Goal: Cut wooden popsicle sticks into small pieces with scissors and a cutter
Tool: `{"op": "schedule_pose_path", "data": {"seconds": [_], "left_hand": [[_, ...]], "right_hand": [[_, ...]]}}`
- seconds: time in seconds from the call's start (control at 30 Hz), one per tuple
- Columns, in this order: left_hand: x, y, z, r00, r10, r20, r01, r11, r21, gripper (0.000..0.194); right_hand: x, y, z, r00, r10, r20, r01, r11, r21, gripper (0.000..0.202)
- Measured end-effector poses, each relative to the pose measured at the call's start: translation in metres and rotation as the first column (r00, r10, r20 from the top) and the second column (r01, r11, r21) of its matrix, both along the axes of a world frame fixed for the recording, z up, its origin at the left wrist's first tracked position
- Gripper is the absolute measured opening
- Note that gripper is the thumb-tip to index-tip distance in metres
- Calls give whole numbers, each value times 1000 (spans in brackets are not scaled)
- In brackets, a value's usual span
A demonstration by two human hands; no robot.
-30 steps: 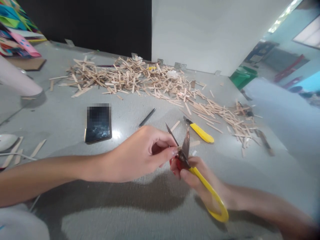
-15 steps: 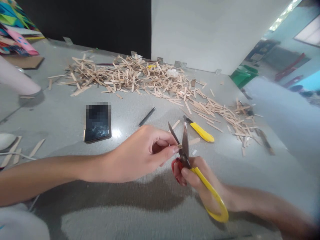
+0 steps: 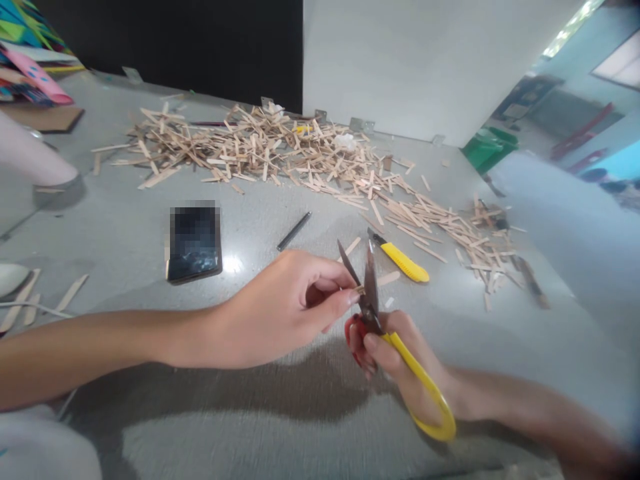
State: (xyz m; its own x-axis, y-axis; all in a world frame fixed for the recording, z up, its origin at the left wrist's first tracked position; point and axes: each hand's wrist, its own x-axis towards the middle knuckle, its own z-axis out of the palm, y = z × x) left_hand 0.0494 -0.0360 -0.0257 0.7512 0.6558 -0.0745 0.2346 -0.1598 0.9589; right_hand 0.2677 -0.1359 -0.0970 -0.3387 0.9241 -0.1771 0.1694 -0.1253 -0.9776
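Between thumb and forefinger, my left hand (image 3: 295,307) pinches a small piece of wooden stick (image 3: 361,290), mostly hidden by the fingertips. Its end sits between the parted blades of a pair of scissors (image 3: 371,287), close to the pivot. My right hand (image 3: 395,353) is closed around the scissors' handles, one yellow and one red, with the blades pointing away from me. Just beyond the blades lie a yellow box cutter (image 3: 404,261) and a loose craft stick (image 3: 389,278). A dark pen (image 3: 295,231) rests past my left hand.
A long heap of craft sticks (image 3: 260,150) spreads across the back of the grey table (image 3: 260,433). On the left lies a phone (image 3: 194,247), with a few sticks (image 3: 74,293) and a white cable (image 3: 43,306) nearer the edge. A green bin (image 3: 487,150) stands beyond the table.
The view has shifted very slightly. Both hands, the scissors and the pinched piece of stick keep nearly the same positions, with the blades still parted.
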Motion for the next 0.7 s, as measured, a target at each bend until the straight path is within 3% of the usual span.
{"op": "schedule_pose_path", "data": {"seconds": [0.57,0.7], "left_hand": [[2,-1,1,1000,6,16,-6,999,-37,18],[1,1,2,999,9,38,-4,992,-124,21]], "right_hand": [[2,0,-7,1000,21,-16,-21,1000,-16,50],[1,4,-6,996,62,-70,-55,995,87,51]]}}
